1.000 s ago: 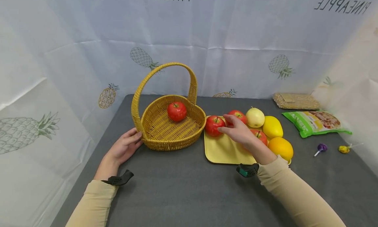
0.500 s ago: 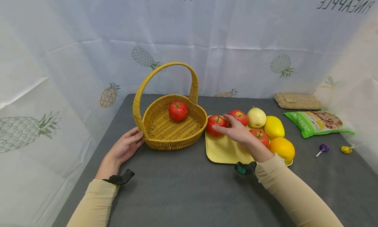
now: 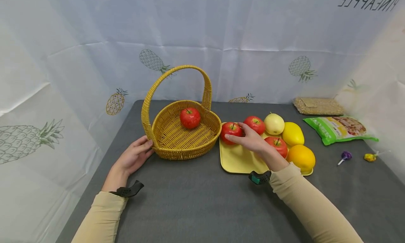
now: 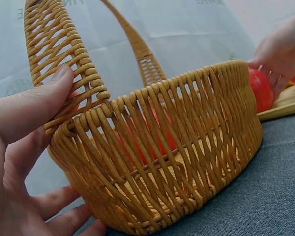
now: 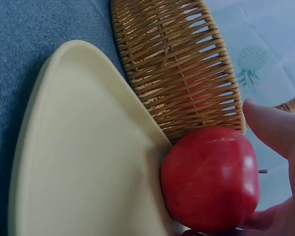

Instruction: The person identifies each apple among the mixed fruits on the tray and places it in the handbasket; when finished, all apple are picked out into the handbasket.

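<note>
A yellow woven basket (image 3: 181,153) with a tall arched handle holds one red apple (image 3: 190,118). At its left end my left hand (image 3: 134,157) grips it, the thumb lying on the handle's base and the fingers against the outer wall. On the left part of a pale yellow tray (image 3: 240,162) sits another red apple (image 3: 230,133). My right hand (image 3: 253,141) has its thumb and fingers curled around that apple, which still rests on the tray beside the basket. The right wrist view shows fingers at the apple's side; the palm side is partly hidden.
The tray also holds red apples (image 3: 254,125), a pale round fruit (image 3: 274,123), a yellow lemon-like fruit (image 3: 293,134) and an orange (image 3: 301,157). Farther right lie a green food packet (image 3: 343,129), a grain bag (image 3: 317,106), a purple lollipop (image 3: 346,155) and a yellow lollipop (image 3: 369,157).
My right hand has moved slightly left, and its thumb and fingers have closed around the apple on the tray. The left hand and the basket stay in place.
</note>
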A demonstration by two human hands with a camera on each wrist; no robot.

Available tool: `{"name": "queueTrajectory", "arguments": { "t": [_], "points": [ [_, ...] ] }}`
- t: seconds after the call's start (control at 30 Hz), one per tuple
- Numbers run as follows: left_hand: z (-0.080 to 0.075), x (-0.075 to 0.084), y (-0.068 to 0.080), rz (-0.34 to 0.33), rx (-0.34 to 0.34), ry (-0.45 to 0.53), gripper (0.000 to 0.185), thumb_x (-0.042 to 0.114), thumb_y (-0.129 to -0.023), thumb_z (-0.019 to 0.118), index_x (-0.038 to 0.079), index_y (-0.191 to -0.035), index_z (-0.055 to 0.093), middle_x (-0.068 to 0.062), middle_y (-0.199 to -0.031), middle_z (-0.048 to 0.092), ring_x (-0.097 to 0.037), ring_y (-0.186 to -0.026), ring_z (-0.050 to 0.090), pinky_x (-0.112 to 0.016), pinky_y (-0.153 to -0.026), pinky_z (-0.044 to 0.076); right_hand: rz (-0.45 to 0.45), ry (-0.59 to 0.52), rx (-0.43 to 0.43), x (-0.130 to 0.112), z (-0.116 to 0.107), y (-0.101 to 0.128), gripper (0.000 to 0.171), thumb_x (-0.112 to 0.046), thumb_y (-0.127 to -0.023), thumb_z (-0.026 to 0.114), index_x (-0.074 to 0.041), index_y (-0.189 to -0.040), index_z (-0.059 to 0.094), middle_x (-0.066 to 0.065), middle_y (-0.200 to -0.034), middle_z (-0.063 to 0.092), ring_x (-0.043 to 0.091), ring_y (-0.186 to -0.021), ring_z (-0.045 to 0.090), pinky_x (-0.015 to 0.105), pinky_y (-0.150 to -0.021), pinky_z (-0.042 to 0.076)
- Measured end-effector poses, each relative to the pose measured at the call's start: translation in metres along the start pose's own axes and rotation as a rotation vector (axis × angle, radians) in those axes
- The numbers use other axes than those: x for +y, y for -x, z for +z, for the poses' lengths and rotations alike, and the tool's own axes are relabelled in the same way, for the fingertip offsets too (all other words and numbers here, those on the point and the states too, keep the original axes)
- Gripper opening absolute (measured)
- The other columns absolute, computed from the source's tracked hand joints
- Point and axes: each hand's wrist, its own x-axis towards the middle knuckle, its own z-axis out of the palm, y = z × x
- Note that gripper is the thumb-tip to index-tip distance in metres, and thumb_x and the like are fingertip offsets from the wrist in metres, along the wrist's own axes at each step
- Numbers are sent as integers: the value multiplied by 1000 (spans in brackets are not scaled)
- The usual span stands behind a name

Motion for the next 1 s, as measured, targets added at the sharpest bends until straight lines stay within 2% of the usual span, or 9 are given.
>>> {"name": "queueTrajectory", "arguments": {
  "t": [0.17,0.47,0.7,1.0],
  "points": [
    [-2,-2,0,5,5,4,34,5,-112,41,13,-136,63,3,-134,61,-14,-131,51,-29,-111,40,-11,11,33,2,4,-3,97,-59,-93,69,-9,-162,23,20,-158,35,37,-141,36,57,-115,32],
    [-2,-1,0,0,1,-3,35,5,-112,41,18,-132,66,4,-134,60,-12,-131,52,-29,-111,40,-34,20,101,8,9,-5,88,-56,-92,72,-11,-156,34,18,-150,45,35,-135,44,55,-113,36],
    [-1,0,-1,18,-21,1,35,5,-112,41,17,-134,65,4,-136,59,-11,-130,52,-28,-111,40,-30,-6,125,10,9,1,97,-56,-86,80,-4,-153,32,20,-148,45,34,-134,46,53,-112,38],
    [-2,-2,-3,37,-35,17,35,4,-112,40,13,-135,65,3,-134,60,-12,-129,53,-29,-110,41,-28,-10,132,7,10,5,99,-51,-81,86,-4,-150,32,18,-144,46,33,-130,48,51,-110,41]
  ]
}}
